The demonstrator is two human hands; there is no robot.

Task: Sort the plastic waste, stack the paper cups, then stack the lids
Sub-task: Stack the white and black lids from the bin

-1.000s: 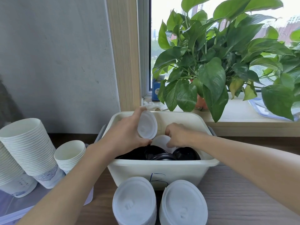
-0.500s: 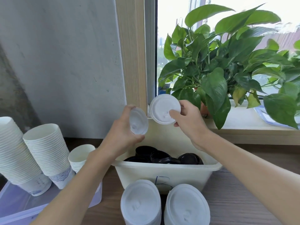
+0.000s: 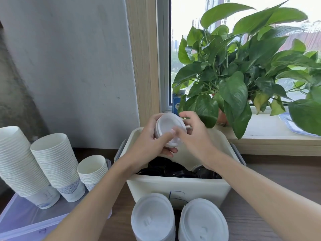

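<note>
left hand [image 3: 149,143], 9 o'clock, gripped white round plastic lids [image 3: 169,126]; right hand [image 3: 196,134], 3 o'clock, pinched them above cream plastic bin [image 3: 178,188].

A bin [image 3: 178,188] is sitting on the counter [image 3: 278,171] below the fingers [image 3: 165,138] and their lid [image 3: 169,126], with loose lids [image 3: 166,169] lying inside. Nearer than the fingers, two lid stacks [image 3: 152,216] are standing. To the left, cup stacks [image 3: 53,164] are standing in a tray [image 3: 22,218]. Behind and to the right, a plant [image 3: 232,87] is sitting on the windowsill [image 3: 264,129].

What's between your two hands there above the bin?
In the head view, white lids sit there, gripped by the left hand and the right hand.
</note>
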